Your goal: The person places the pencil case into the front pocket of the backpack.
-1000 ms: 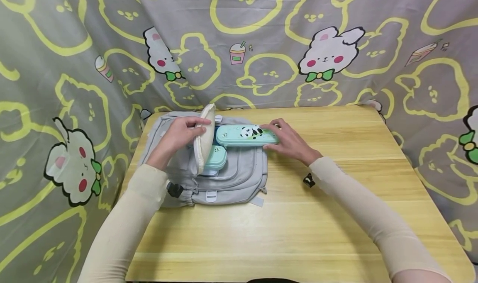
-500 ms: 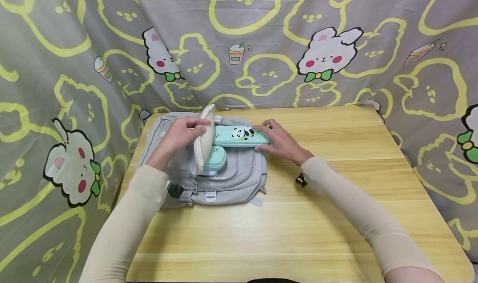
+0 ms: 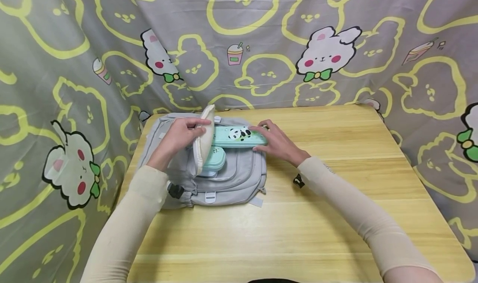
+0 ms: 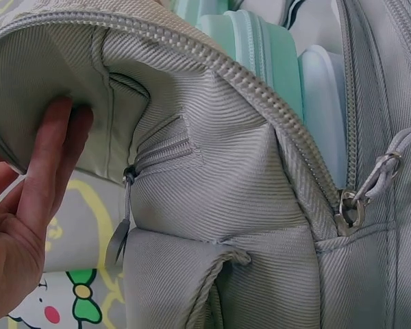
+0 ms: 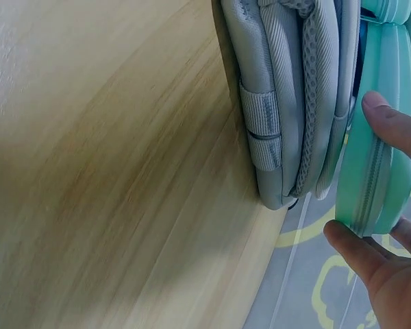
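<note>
A grey backpack (image 3: 242, 183) lies flat on the wooden table, its unzipped front flap (image 3: 206, 146) raised. My left hand (image 3: 181, 134) holds that flap up by its edge, cream lining toward the right; the left wrist view shows fingers against its grey side. My right hand (image 3: 279, 142) grips the right end of a long mint pencil case (image 3: 228, 141) with a panda on top. The flap hides the case's left end. In the right wrist view, thumb and fingers clasp the zippered pencil case (image 5: 363, 178). A smaller mint case (image 3: 215, 157) sits in the opening below it.
A pale blue item (image 4: 323, 103) stands beside the mint cases inside the backpack. A black clip-like object (image 3: 298, 181) shows by the right forearm and a black piece (image 3: 174, 189) by the left wrist. Patterned curtains (image 3: 269, 38) border the table (image 3: 336, 225) behind and at the sides.
My right hand has pushed the pencil case to the left, so its left end has gone behind the flap. My left hand has stayed in place holding the flap.
</note>
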{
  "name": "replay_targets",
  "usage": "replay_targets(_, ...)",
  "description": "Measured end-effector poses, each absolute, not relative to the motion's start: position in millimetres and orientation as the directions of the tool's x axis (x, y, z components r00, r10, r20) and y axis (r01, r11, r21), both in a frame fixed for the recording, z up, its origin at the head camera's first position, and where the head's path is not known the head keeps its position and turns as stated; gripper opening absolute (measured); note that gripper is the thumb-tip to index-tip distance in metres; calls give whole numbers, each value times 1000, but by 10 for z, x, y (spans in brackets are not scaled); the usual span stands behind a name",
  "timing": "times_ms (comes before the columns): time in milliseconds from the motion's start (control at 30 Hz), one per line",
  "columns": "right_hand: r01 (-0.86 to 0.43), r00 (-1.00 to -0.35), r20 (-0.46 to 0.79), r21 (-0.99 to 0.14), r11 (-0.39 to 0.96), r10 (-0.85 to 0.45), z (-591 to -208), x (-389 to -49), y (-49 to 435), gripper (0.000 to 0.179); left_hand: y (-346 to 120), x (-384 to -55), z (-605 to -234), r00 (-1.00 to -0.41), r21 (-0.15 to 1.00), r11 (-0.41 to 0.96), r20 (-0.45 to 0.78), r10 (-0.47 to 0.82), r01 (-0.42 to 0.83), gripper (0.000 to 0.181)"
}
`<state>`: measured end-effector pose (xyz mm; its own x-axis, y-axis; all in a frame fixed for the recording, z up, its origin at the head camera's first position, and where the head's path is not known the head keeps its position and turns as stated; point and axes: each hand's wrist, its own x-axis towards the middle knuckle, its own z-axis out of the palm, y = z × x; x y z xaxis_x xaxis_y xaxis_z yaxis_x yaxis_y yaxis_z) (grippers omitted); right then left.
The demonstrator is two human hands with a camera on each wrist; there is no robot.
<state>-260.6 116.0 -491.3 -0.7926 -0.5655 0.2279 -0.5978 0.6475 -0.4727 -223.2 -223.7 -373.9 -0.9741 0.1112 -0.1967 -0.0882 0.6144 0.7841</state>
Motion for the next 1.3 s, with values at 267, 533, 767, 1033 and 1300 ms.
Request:
replay_targets(267, -589, -794, 216, -503, 632, -568, -4914, -2610, 1145, 77, -2232, -2238, -3720, -976, 778, 624, -185, 114, -75, 35)
replay_targets(533, -592, -780, 211, -554, 585, -590, -4935, -2611, 1157, 70, -2227, -2232, -3712, -978, 783, 619, -175, 117, -66, 35)
replay_targets(767, -603, -768, 231, -575, 553, -598, -4938, -2605, 1165, 68, -2220, -2236, -3711, -978, 786, 615, -171, 117, -64, 35)
replay_targets(1033, -610, -760, 246, -591, 528, -602, -4968, -2596, 1134, 66, -2215, -2239, -3718, -980, 792, 608, -160, 120, -55, 36)
replay_targets(1300, -622, -747, 263, -600, 503, -610, -5005, -2622, 1075, 65, -2220, -2262, -3723, -979, 794, 605, -162, 126, -53, 37)
